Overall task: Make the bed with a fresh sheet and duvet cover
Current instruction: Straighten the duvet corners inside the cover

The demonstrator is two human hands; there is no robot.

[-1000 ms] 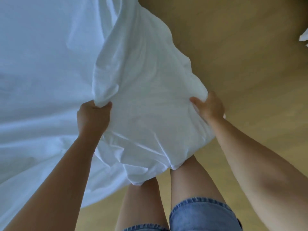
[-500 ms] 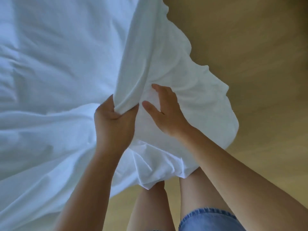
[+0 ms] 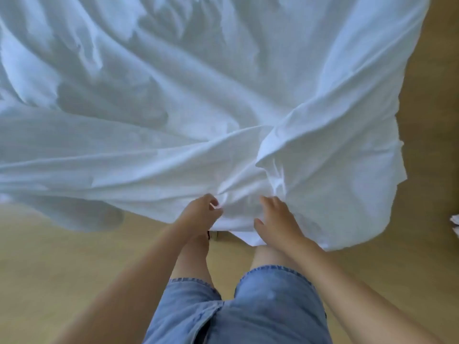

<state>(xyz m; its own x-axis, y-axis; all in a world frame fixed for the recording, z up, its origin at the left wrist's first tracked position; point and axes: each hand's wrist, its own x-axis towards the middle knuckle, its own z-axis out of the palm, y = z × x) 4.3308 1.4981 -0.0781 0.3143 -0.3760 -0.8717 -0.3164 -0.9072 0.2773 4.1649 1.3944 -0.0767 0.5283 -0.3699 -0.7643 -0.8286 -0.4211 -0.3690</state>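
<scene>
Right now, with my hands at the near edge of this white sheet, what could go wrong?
Only the left hand pinches the white sheet; the right hand lies open on it, so a tug could pull it crooked.
The sheet's right side hangs bunched over the floor and may drag on it.
Its near edge drapes by your legs; you might step on it.

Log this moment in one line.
left hand pinches sheet edge | right hand open on sheet | sheet rumpled, overhanging floor

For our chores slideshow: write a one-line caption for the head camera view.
A person's left hand pinches the white sheet near its edge; right hand, spread open, touches it alongside.
</scene>
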